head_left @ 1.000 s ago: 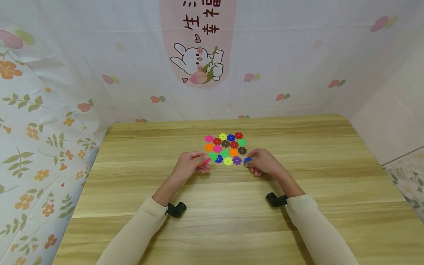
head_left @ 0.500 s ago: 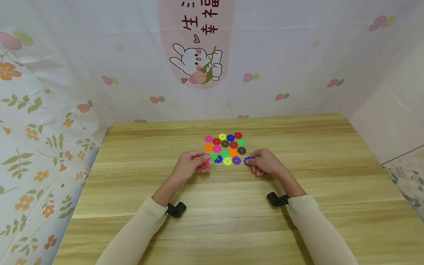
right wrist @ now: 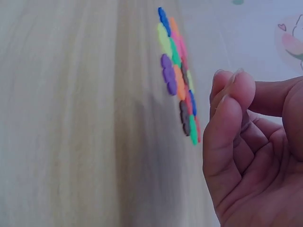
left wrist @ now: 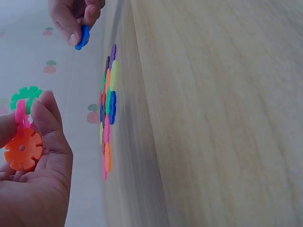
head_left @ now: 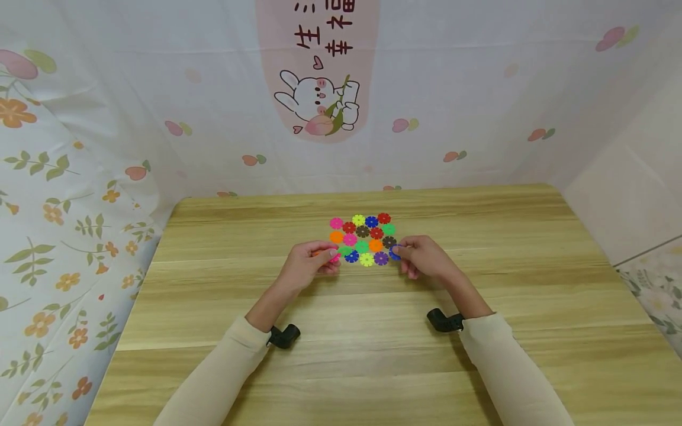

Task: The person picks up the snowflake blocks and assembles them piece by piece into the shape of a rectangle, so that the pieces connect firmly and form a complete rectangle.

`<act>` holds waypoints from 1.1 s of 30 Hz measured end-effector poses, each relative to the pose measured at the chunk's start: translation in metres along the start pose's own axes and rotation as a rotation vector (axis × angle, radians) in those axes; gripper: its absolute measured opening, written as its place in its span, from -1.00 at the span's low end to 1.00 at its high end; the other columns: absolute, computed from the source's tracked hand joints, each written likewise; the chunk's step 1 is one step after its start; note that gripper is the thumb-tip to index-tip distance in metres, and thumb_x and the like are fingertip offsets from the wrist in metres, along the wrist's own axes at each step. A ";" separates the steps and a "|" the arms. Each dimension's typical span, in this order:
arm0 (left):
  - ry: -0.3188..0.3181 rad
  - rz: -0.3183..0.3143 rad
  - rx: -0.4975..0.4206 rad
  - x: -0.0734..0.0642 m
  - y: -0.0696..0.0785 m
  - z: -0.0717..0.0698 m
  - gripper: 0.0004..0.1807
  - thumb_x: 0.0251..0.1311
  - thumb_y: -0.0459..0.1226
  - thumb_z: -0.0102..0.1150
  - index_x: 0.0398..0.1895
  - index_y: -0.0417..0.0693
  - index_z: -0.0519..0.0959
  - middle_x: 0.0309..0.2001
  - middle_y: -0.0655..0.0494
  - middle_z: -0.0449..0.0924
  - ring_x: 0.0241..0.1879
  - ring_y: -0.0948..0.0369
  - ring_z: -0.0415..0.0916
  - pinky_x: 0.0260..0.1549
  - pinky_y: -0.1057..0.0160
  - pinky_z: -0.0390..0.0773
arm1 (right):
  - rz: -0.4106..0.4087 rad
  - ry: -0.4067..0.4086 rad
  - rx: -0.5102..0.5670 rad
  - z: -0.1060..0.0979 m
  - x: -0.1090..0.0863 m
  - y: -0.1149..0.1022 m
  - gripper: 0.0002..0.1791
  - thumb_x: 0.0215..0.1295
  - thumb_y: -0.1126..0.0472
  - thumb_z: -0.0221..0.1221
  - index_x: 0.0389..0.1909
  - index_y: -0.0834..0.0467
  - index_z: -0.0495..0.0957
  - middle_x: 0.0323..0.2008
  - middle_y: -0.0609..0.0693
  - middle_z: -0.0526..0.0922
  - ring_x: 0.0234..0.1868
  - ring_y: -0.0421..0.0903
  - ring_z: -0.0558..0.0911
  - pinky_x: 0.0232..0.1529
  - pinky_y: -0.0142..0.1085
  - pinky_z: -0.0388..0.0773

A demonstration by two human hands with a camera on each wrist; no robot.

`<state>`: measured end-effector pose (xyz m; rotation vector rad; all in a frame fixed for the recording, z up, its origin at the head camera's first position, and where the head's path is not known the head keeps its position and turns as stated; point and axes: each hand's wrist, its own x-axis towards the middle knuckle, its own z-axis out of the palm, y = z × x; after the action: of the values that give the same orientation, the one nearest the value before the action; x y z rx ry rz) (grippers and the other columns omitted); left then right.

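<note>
My left hand [head_left: 311, 260] pinches a joined chain of plastic snowflake discs at the left of the colourful group. In the left wrist view the chain is a green disc [left wrist: 26, 96], a pink disc [left wrist: 20, 113] set crosswise between, and an orange disc [left wrist: 23, 149]. Across from it, my right hand [head_left: 424, 255] pinches a blue disc [head_left: 395, 253] between thumb and fingers, raised off the table. That blue disc is hidden behind the fingers in the right wrist view. The two hands stand apart, with the lying discs [head_left: 363, 231] just beyond and between them.
Several loose discs in mixed colours lie flat and close together on the wooden table [head_left: 341, 349]. A printed cloth [head_left: 453, 89] hangs behind the table's far edge. Each wrist bears a black camera mount [head_left: 285, 336].
My right hand has moved slightly left and up with the blue disc, which has turned in its grip. In my left hand the joined discs have tilted a little, showing more of the pink one.
</note>
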<state>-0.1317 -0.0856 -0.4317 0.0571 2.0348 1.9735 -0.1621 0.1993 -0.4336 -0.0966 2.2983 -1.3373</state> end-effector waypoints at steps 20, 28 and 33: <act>-0.015 0.050 0.053 -0.001 0.002 0.008 -0.74 0.34 -0.35 0.14 -0.01 -0.34 0.59 -0.28 -0.23 0.70 -0.35 0.06 0.70 -0.15 -0.07 0.66 | -0.077 -0.061 0.172 0.008 -0.011 -0.027 -0.60 0.50 0.11 0.01 -0.16 0.45 0.47 -0.65 0.04 0.51 -0.74 -0.14 0.43 -0.63 -0.32 0.50; -0.021 0.084 0.062 0.001 0.001 0.012 -0.71 0.33 -0.33 0.15 0.02 -0.36 0.58 -0.28 -0.26 0.69 -0.33 -0.02 0.69 -0.19 0.01 0.68 | -0.068 -0.074 0.225 0.015 -0.012 -0.034 -0.61 0.53 0.14 -0.04 -0.13 0.47 0.44 -0.63 0.00 0.52 -0.71 -0.17 0.43 -0.62 -0.35 0.47; -0.027 0.094 0.049 0.001 0.002 0.014 -0.70 0.35 -0.36 0.12 0.04 -0.41 0.55 -0.27 -0.32 0.68 -0.27 -0.19 0.66 -0.15 -0.10 0.64 | -0.086 -0.086 0.260 0.020 -0.011 -0.036 -0.62 0.53 0.12 -0.04 -0.23 0.43 0.43 -0.64 0.02 0.53 -0.71 -0.16 0.45 -0.62 -0.36 0.49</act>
<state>-0.1299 -0.0714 -0.4299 0.1923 2.0988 1.9664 -0.1497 0.1677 -0.4074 -0.1651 2.0511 -1.6301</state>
